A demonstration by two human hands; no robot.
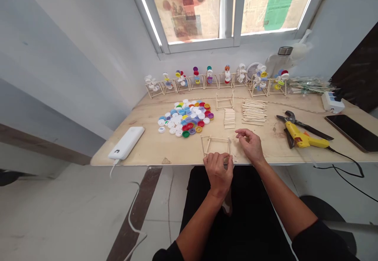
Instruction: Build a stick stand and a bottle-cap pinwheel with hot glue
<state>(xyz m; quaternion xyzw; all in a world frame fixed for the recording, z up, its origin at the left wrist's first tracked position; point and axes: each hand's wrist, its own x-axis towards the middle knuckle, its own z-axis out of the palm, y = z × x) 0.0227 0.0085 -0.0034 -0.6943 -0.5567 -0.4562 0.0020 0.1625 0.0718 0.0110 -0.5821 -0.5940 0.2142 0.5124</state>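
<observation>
A small frame of pale sticks [218, 138] stands at the table's front edge. My left hand [217, 170] is closed on its near side, with the fingers wrapped over the lower sticks. Just to the right, my right hand [250, 144] rests by the table top, its fingers curled together near the thumb; whether anything small is between them is hidden. Behind the frame lie a short bundle of sticks [229, 119] and a larger pile of longer sticks [254, 111]. A second stick frame [225, 101] stands farther back.
Colourful bottle caps [187, 117] are heaped left of centre. A white power bank [126, 142] lies at left. On the right are a yellow glue gun [305, 139], pliers [307, 127] and a phone [352, 131]. Cap-decorated stick frames [196, 80] line the back.
</observation>
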